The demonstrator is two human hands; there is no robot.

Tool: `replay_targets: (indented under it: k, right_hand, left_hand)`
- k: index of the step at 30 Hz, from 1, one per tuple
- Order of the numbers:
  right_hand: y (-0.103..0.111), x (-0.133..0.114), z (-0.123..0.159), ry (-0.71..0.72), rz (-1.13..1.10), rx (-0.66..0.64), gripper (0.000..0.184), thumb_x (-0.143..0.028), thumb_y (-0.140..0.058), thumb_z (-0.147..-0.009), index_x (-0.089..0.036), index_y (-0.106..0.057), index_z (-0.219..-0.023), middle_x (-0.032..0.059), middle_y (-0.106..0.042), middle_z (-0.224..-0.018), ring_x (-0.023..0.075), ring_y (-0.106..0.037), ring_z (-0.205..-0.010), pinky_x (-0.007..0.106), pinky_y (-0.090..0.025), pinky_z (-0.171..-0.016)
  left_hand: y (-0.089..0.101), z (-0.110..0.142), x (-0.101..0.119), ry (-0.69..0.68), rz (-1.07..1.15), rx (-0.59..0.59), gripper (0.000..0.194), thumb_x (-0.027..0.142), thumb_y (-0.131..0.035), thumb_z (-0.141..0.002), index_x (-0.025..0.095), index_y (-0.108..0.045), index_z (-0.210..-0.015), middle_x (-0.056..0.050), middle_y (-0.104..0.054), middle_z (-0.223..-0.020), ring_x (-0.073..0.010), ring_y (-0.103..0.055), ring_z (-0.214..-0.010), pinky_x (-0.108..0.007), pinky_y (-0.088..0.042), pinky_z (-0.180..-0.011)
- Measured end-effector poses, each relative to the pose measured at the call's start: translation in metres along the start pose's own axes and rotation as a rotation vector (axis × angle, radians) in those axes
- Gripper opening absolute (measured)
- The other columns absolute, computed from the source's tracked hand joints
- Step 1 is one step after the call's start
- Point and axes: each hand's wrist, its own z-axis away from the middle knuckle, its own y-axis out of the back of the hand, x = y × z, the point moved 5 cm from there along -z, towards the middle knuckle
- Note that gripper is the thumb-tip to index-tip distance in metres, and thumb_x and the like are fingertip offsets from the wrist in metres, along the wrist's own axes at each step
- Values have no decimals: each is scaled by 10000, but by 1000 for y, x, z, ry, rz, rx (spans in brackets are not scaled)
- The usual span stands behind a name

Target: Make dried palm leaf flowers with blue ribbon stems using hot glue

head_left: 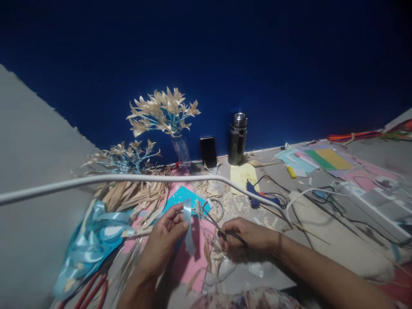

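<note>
Above pink paper (197, 264), a pale blue ribbon (188, 229).
Left hand (165, 236) pinches it; right hand (246, 235) grips one dark-handled tool (237, 238).

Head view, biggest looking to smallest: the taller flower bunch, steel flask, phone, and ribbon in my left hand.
1. Flower bunch
2. Flask
Phone and ribbon: too alike to rank; the ribbon's nearer the camera.

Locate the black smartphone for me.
In the head view, the black smartphone stands against the dark blue wall near mid-picture, just left of the dark metal flask and right of the clear vase of cream flowers.
</note>
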Motion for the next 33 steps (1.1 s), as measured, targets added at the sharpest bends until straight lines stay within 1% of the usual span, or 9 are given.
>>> replay_targets:
  k: [5, 10, 16, 20, 23, 25, 27, 30, 33]
  right_hand:
    - [-12, -11, -6, 19, 70, -1, 387, -473, -797, -743, -139, -609, -690, -57, -477, -534, 46, -381, -442, 186, -231, -430]
    - [-15, -6, -13, 18, 83, 60, 289, -367, -745, -709, -142, -594, -610, -47, -498, -509, 40, -347, -412, 194, -192, -402]
    - [-18, 3, -14, -2, -63, 44, 231, -335, -724, -687, -127, -632, -645, -18, -580, -541, 54, -412, -403, 187, -222, -389]
    - [-20, 6, -12, 21, -106, 34, 310, -407, -748, -718, -117, -653, -668, -18, -589, -547, 49, -405, -386, 185, -227, -371]
    - [-22, 10, -12, 28, -133, 23, 375, -461, -781, -715, -114, -647, -670, -17, -581, -549, 52, -400, -378, 193, -230, -369]
    - [-24, 12, -11, 43, -143, 13, 460, -533, -825, -679, -111, -642, -681, -12, -578, -559, 55, -406, -396, 195, -236, -381]
    - [-27, 13, -10, 65, -168, -8, 611, -668, -850, -606, -104, -647, -723, 0, -587, -600, 58, -419, -441, 190, -246, -406]
    - [-34, 17, -9, 89, -256, -76, 789, -819, -824, -490, -105, -623, -761, 13, -574, -670, 52, -403, -498, 184, -226, -435]
    - [-42, 28, -12, 105, -403, -102, 777, -783, -867, -463, -136, -551, -754, 18, -552, -718, 46, -392, -537, 177, -179, -460]
  left_hand:
    - [-12, 0, -2, -19, -31, -41, 629, 335, -873, -672, 184, -628, -1231, 40, -583, -723, -124, -534, -623, -232, -416, -570]
    - [-16, 0, -1, -56, -24, -10, 898, 287, -871, -677, 234, -460, -1473, 76, -541, -686, -99, -464, -550, -208, -351, -514]
    - [-21, -10, -11, 4, 90, -195, 834, 386, -814, -793, 228, -444, -1524, 62, -553, -650, -118, -541, -576, -229, -409, -582]
    - [-22, -22, -15, 5, 121, -219, 738, 345, -885, -708, 186, -607, -1373, 45, -593, -630, -126, -571, -557, -236, -432, -577]
    - [-23, -27, -18, 40, 123, -238, 499, 330, -933, -630, 143, -739, -1050, 8, -642, -643, -126, -585, -557, -236, -439, -575]
    - [-22, -29, -20, 56, 112, -239, 355, 334, -941, -614, 138, -729, -822, -15, -671, -635, -131, -601, -550, -236, -446, -571]
    - [-22, -28, -22, 73, 90, -236, 325, 331, -943, -606, 147, -693, -705, -21, -684, -605, -138, -610, -529, -238, -448, -556]
    - [-22, -26, -23, 86, 65, -224, 333, 334, -954, -581, 157, -683, -660, -11, -678, -567, -132, -600, -503, -230, -436, -536]
    - [-22, -24, -22, 98, 37, -228, 351, 362, -953, -577, 155, -676, -637, -6, -660, -554, -118, -573, -497, -224, -414, -530]
